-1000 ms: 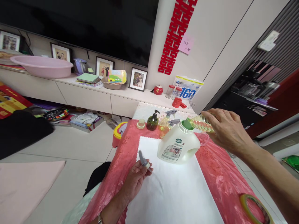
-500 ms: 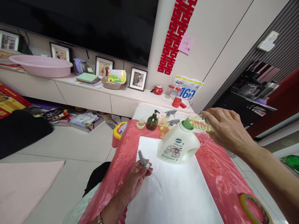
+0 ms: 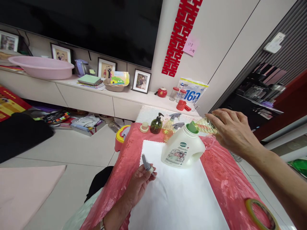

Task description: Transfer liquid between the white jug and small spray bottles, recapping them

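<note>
While gripping a small clear bottle (image 3: pixel 205 126) tipped on its side, the right hand (image 3: pixel 233 132) is pouring yellowish liquid through a green funnel (image 3: pixel 192 126) into the white jug (image 3: pixel 183 149) at ten o'clock from it. Judging by this, emptying is underway; next it needs steady tilting. At seven o'clock, the left hand (image 3: pixel 140 182) is pinching a grey spray head (image 3: pixel 146 164).

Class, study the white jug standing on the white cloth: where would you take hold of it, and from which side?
Probably by the moulded handle loop at the lower right of the white jug, coming from the right. The jug stands upright and the loop's opening faces that way. The right hand holds a clear bottle tipped at the green funnel in its neck, so come in low.
</note>
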Demonstrator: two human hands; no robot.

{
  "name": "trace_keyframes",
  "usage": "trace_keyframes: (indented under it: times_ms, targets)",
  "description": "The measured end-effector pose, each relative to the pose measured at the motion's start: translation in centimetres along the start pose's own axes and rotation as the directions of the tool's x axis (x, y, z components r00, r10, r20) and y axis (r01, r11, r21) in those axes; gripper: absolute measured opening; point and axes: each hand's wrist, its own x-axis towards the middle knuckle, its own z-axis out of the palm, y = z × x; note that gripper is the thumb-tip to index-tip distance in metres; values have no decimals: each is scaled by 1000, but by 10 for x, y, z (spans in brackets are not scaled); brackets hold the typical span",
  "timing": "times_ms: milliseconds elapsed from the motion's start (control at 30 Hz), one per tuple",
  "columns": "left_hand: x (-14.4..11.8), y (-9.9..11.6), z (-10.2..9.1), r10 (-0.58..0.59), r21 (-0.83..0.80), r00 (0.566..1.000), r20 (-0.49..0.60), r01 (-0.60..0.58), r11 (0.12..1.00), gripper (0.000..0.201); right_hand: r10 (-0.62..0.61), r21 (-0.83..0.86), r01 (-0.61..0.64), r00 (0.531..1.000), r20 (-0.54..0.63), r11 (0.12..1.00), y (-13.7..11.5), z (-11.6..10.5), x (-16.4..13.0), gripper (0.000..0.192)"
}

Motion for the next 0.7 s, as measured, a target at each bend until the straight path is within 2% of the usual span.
trace_keyframes:
  times_ms: [700]
  targets:
    - [1,0,1,2,8,1000,-10,-2,1000,49,-55,-79,52,998,-32,996,0,-10,9,58]
